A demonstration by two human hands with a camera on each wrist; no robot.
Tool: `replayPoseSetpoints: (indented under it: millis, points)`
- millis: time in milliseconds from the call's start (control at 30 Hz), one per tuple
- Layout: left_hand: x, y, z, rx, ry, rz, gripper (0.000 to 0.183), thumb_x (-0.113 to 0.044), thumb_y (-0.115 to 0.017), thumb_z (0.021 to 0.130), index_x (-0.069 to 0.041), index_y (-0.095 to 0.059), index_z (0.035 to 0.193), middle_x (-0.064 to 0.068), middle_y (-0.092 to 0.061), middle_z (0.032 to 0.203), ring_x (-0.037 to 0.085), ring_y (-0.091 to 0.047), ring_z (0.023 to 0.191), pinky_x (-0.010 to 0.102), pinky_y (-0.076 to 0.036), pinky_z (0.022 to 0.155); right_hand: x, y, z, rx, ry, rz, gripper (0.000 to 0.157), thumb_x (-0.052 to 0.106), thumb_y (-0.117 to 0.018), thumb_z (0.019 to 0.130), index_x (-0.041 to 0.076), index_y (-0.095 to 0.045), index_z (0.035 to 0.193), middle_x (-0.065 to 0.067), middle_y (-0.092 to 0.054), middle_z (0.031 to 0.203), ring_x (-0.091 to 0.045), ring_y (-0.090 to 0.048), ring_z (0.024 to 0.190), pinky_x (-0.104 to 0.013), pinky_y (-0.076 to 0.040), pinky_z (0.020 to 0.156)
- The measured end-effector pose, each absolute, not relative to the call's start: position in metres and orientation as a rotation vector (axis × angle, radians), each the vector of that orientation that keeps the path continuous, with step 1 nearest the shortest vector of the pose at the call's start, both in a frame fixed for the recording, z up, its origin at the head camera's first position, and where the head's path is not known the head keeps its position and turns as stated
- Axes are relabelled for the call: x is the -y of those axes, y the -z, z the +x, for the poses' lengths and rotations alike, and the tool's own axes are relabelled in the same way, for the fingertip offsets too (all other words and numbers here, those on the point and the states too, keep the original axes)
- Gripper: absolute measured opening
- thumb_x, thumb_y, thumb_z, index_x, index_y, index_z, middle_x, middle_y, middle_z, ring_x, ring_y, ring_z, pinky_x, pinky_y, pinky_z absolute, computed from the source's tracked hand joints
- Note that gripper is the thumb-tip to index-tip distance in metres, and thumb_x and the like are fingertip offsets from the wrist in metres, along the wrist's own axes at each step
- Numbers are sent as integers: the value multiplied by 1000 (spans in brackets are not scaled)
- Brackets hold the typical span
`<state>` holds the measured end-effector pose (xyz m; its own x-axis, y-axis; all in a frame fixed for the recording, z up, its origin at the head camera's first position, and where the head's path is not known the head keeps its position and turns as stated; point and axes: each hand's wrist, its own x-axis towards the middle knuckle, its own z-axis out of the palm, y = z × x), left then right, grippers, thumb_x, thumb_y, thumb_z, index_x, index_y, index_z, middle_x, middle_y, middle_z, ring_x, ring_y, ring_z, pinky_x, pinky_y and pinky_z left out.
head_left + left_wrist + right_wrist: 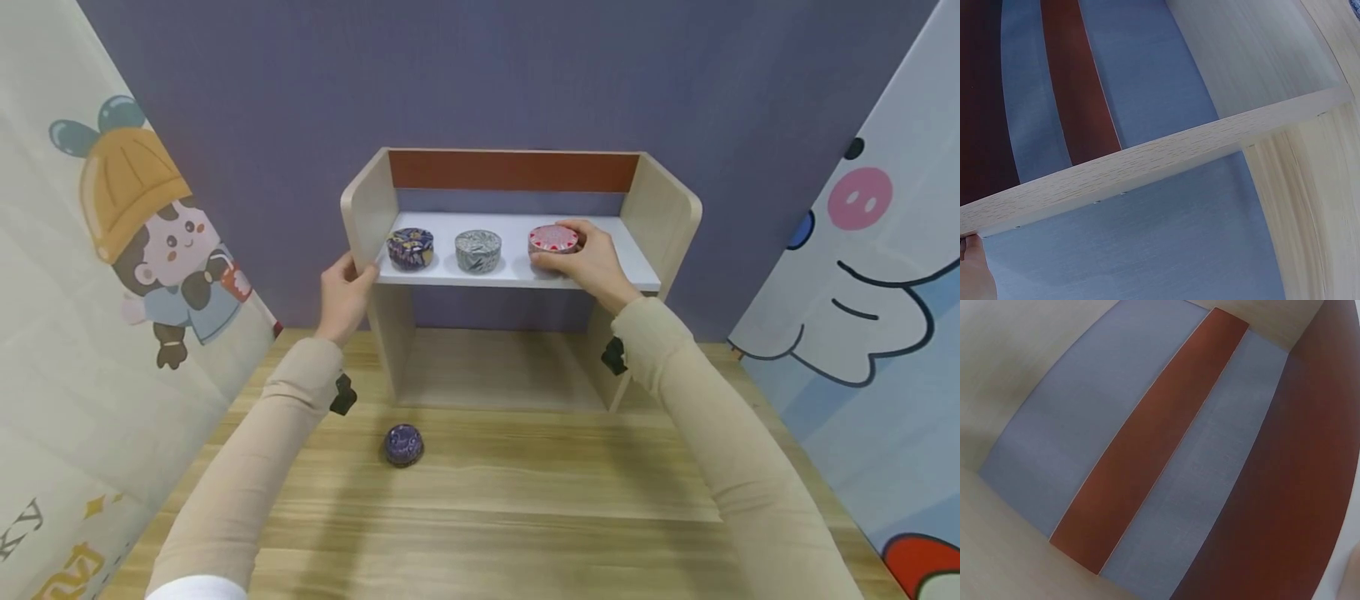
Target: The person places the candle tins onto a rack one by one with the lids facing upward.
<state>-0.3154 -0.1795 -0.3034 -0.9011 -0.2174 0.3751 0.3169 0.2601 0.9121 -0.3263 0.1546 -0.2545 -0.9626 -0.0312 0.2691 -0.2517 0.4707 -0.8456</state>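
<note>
On the white upper board of a small wooden shelf (517, 278), my right hand (588, 262) grips a round tin with a red and pink patterned lid (553, 238), thumb in front and fingers at its far side. A grey-white leaf-patterned tin (477, 252) stands left of it, and a dark blue and yellow floral tin (410, 248) is at the left end. My left hand (347, 296) holds the front edge of the shelf's left side panel (365, 208). In the left wrist view, part of the left hand (975, 272) shows at the lower left corner.
A small dark purple tin (403, 445) sits on the wood-grain tabletop (495, 500), in front of the shelf's left side. A reddish-brown strip (517, 171) spans the shelf's back. Cartoon-printed cloths hang left and right; a grey-blue wall (517, 75) stands behind.
</note>
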Motion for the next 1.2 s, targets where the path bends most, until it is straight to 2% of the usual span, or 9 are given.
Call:
replayPoseSetpoints:
  millis: [567, 800, 1200]
  points:
    - [180, 302, -312, 2134, 1668, -76, 43, -15, -52, 89, -8, -49, 131, 18, -55, 127, 23, -55, 109, 34, -46, 97, -155, 254, -328, 2611, -1335, 249, 83, 39, -79, 67, 9, -43, 135, -9, -50, 130, -20, -45, 116, -36, -39, 101]
    - [180, 302, -314, 2117, 1658, -85, 43, -14, -53, 88, -7, -50, 130, 17, -57, 125, 22, -56, 106, 33, -47, 94, -155, 251, -329, 2655, -1331, 257, 84, 37, -78, 68, 7, -40, 137, -12, -47, 134, -23, -41, 122, -38, -35, 105]
    - [179, 302, -313, 2116, 1681, -79, 44, -12, -53, 88, -6, -49, 131, 18, -56, 126, 23, -56, 107, 33, -47, 95, -155, 248, -329, 2695, -1375, 250, 86, 35, -78, 70, 7, -36, 139, -12, -45, 137, -22, -41, 122, -37, -35, 105]
